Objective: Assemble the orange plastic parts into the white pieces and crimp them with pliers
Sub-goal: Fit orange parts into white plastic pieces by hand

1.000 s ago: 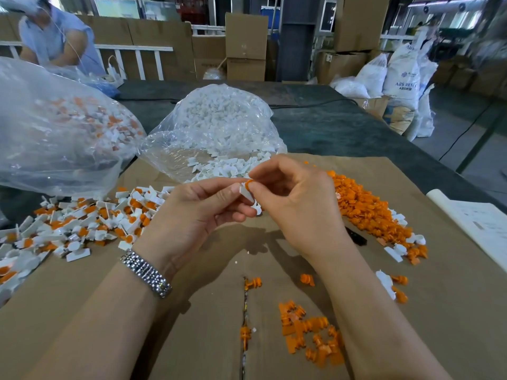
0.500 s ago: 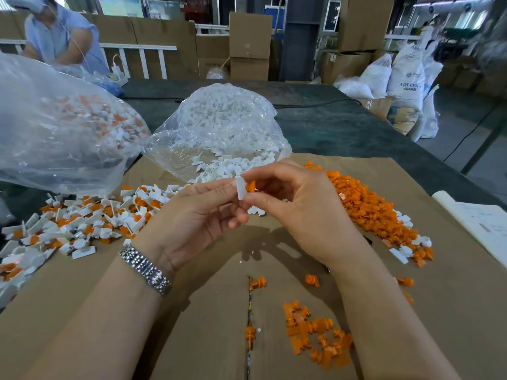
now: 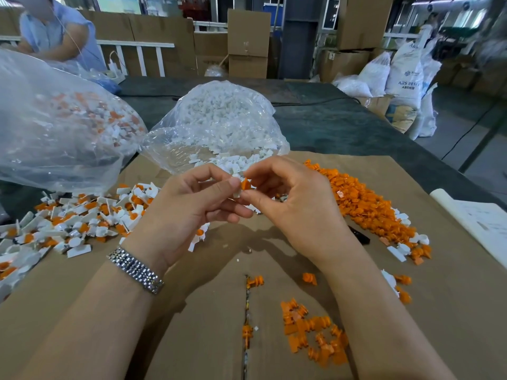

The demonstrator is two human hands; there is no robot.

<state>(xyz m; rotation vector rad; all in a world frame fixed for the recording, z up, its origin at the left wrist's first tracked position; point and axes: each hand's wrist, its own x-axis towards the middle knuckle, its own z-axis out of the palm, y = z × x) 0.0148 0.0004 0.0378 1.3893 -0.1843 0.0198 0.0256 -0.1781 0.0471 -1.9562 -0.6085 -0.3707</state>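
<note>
Head view: left hand (image 3: 189,212) pinches white piece (image 3: 236,192), right hand (image 3: 296,207) pinches orange part (image 3: 245,184) at it, above the cardboard (image 3: 452,311). Best seat it square, push fully home before crimping.

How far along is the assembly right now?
Done: a pile of assembled white-and-orange pieces on the cardboard, more in the big bag. In hand: left hand holds a white piece, right hand pinches an orange part against it. Left: a large heap of loose orange parts and a bag of white pieces.
</note>
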